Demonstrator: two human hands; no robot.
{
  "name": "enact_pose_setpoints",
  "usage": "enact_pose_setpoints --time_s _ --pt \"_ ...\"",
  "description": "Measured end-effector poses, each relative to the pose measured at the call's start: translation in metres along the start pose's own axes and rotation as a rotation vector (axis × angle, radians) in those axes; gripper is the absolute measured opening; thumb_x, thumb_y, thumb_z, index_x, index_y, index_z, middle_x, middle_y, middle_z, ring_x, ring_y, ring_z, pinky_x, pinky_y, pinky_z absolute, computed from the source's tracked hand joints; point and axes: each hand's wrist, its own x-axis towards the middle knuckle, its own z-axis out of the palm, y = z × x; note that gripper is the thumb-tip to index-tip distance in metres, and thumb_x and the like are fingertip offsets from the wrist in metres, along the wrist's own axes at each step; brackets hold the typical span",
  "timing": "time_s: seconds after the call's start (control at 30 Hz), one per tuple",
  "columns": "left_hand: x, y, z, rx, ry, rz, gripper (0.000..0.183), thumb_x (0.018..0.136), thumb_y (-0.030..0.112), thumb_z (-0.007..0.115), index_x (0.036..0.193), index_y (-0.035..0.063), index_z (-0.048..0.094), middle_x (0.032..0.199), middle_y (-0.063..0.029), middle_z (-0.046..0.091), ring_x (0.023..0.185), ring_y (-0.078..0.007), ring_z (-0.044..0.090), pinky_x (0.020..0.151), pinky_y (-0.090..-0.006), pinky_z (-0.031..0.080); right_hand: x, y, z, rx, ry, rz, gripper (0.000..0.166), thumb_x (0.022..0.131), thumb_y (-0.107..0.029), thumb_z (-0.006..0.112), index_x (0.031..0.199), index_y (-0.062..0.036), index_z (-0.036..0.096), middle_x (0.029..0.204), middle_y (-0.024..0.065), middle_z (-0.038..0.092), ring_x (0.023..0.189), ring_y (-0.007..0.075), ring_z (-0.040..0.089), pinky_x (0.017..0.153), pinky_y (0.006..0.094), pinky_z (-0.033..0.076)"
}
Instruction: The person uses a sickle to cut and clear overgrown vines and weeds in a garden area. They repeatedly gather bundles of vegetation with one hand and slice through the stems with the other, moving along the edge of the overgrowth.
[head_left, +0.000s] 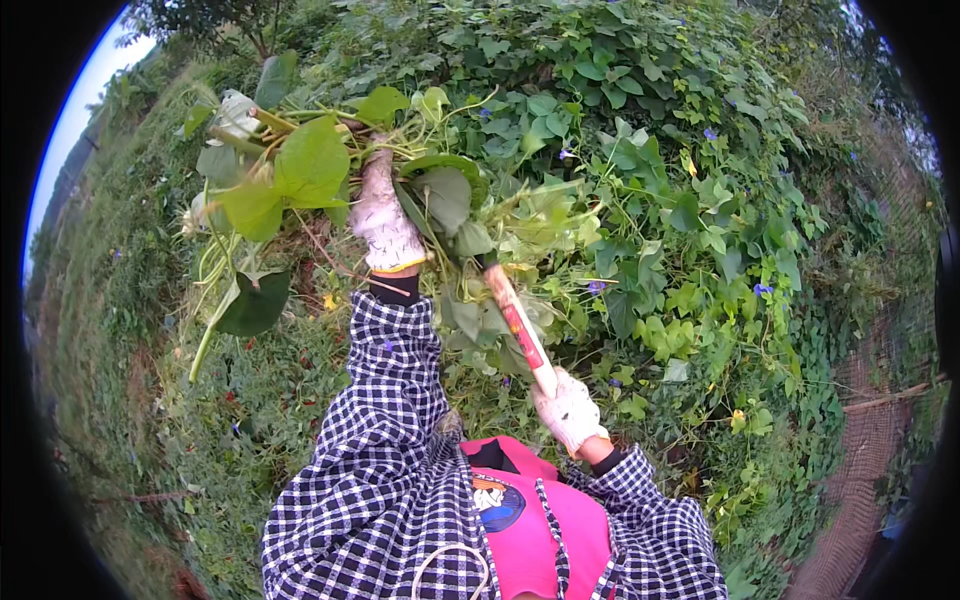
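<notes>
My left hand (386, 202), in a white knit glove with a yellow cuff, is raised at the upper middle and grips a bundle of cut leafy vines (311, 161); leaves and stems cover its fingers. My right hand (570, 409), gloved as well, is closed around the lower end of a wooden tool handle (519, 326) with a red label. The handle slants up and left into the foliage below the bundle. Leaves hide the tool's head, so its kind cannot be told.
Dense climbing vines with purple-blue flowers (660, 225) rise in front and to the right. Low plants (277, 420) grow at left. A brown mesh or netting strip (862, 465) runs down the right edge, with a thin stick (889, 399) across it.
</notes>
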Motion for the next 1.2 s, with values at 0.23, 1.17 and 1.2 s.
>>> enact_pose_setpoints --time_s 0.23,1.17,1.2 --pt "0.021 0.039 -0.034 -0.022 0.317 -0.075 0.048 0.106 0.028 0.043 0.145 0.0014 0.044 0.131 -0.0152 0.06 0.109 -0.0225 0.066 0.096 -0.037 0.054 -0.004 0.05 0.007 0.049 0.135 -0.166 0.036 0.09 -0.036 0.064 0.102 -0.0033 0.058 0.074 0.0156 0.062 0.069 0.0355 0.064 0.07 0.0427 0.053" --pt "-0.059 0.026 -0.084 -0.408 -0.037 -0.311 0.052 0.104 0.031 0.045 0.149 0.0065 0.036 0.143 -0.012 0.047 0.134 -0.0274 0.045 0.116 -0.0455 0.033 0.03 -0.04 -0.028 0.544 0.263 -0.101 0.019 0.091 -0.021 0.068 0.103 -0.0079 0.063 0.088 0.0106 0.068 0.074 0.0251 0.066 0.07 0.0364 0.052" --pt "-0.063 0.024 -0.08 -0.381 -0.054 -0.337 0.052 0.104 0.031 0.044 0.149 0.0064 0.036 0.144 -0.0121 0.047 0.135 -0.0272 0.045 0.117 -0.0451 0.033 0.035 -0.05 -0.036 0.478 0.321 -0.223 0.021 0.091 -0.022 0.069 0.106 -0.0083 0.064 0.09 0.0101 0.068 0.076 0.0252 0.067 0.072 0.0357 0.052"
